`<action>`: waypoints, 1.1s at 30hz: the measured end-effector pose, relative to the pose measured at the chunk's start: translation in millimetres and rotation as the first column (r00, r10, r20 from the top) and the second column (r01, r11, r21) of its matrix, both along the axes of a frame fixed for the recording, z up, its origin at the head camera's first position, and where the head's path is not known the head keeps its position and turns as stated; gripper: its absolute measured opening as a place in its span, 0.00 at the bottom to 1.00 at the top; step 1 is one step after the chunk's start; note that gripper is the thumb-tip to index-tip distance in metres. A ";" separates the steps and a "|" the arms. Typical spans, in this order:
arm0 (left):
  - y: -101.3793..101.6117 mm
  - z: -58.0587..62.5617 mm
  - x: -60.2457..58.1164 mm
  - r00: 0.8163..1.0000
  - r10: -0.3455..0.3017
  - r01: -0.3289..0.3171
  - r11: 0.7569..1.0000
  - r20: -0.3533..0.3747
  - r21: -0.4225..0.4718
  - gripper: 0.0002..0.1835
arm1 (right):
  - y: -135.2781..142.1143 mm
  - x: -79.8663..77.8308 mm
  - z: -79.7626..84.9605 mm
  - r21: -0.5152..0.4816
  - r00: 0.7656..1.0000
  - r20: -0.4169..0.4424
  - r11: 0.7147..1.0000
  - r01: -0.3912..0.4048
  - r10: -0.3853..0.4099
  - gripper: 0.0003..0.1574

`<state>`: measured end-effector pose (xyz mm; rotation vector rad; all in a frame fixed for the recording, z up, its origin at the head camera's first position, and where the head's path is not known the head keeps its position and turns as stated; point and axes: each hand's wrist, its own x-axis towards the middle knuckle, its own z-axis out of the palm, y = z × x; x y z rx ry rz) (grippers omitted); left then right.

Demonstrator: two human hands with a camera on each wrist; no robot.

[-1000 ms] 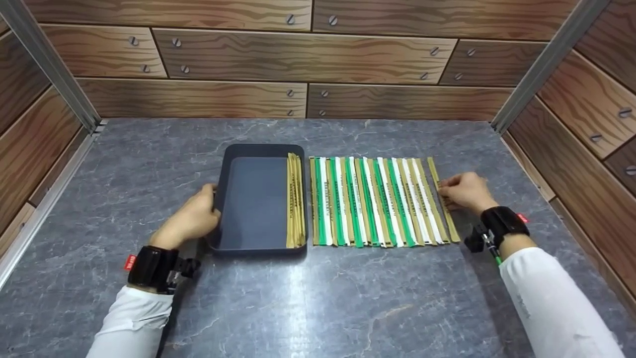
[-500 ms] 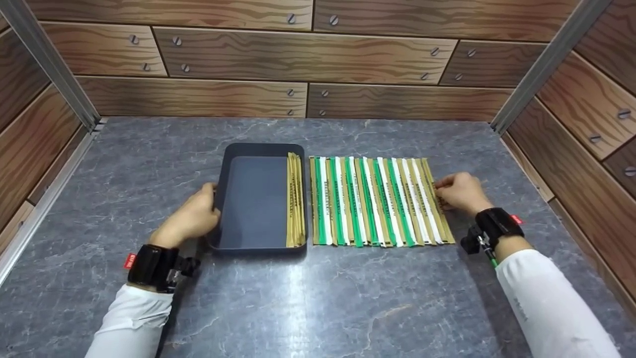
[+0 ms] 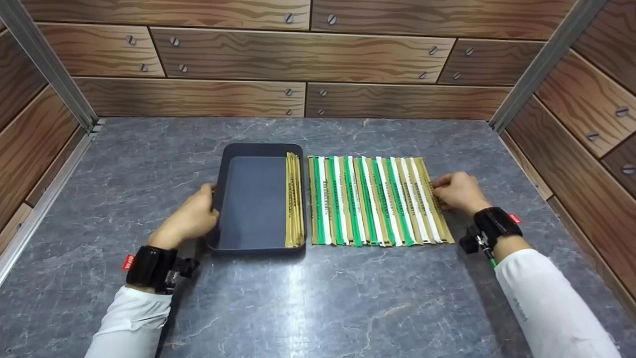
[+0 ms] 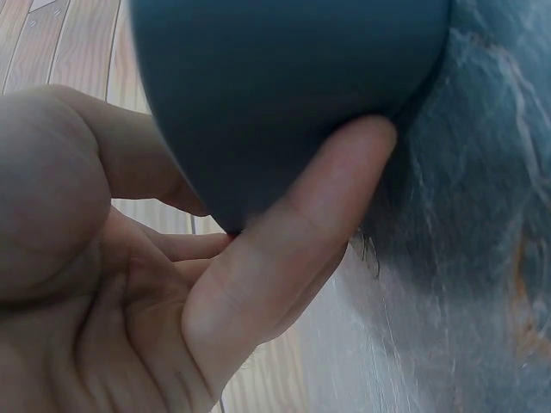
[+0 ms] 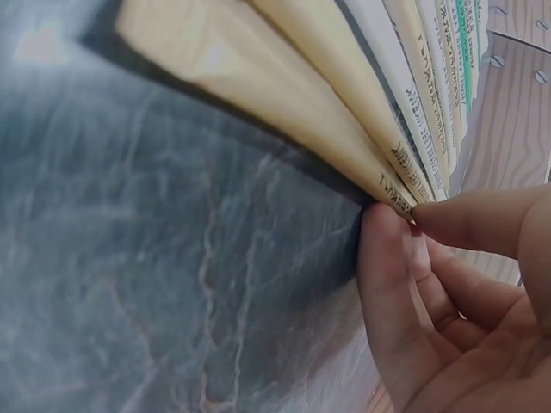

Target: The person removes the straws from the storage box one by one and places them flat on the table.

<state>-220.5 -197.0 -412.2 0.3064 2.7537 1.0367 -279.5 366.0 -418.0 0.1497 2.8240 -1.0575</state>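
My left hand (image 3: 191,216) grips the left side of a dark grey rectangular tray (image 3: 261,250). In the left wrist view a finger curls over the rim while another digit presses on the tray's outer wall (image 4: 284,77). A bundle of gold paper-wrapped sticks (image 3: 294,199) lies along the tray's right inner wall. Beside the tray, gold, green and white wrapped sticks lie in a tight row (image 3: 370,199). At the row's right end my right hand (image 3: 459,191) pinches the outermost gold stick (image 5: 250,95) by its side, and that stick lies against its neighbour. Printed lettering runs along the wrappers.
Everything lies on a grey marbled tabletop (image 3: 348,303). Wood-patterned panels (image 3: 303,54) close off the back and sides, with metal posts (image 3: 531,69) at the back corners. The tray's left part shows its bare floor (image 3: 253,199).
My right hand has slid the outermost gold stick left, from slightly apart to flush with the row. My left hand and the tray have stayed put.
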 end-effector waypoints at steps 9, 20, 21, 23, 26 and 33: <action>-0.6 0.8 0.8 1.000 -0.005 0.005 1.000 -0.001 0.014 0.35 | -1.6 -1.4 7.4 0.013 0.999 0.036 1.000 -0.014 0.013 0.25; 1.3 1.7 0.9 1.000 -0.002 0.002 1.000 0.004 0.008 0.36 | -71.0 -16.3 56.4 0.181 0.969 -0.162 0.971 -0.157 0.187 0.28; 1.4 1.9 1.0 1.000 -0.002 0.002 1.000 0.002 0.006 0.36 | -85.4 -18.0 60.1 0.177 0.962 -0.174 0.968 -0.180 0.211 0.28; 1.4 2.3 0.8 1.000 -0.002 0.002 1.000 -0.003 -0.001 0.36 | -116.0 -20.5 65.9 0.160 0.949 -0.188 0.961 -0.225 0.253 0.27; 0.6 1.7 0.4 1.000 0.002 -0.002 1.000 0.001 -0.001 0.36 | -164.9 -22.0 71.5 0.159 0.925 -0.198 0.942 -0.295 0.324 0.26; 0.0 0.7 -0.2 1.000 0.003 -0.003 1.000 0.002 -0.002 0.37 | -268.0 -17.6 73.6 0.266 0.883 -0.126 0.872 -0.410 0.453 0.07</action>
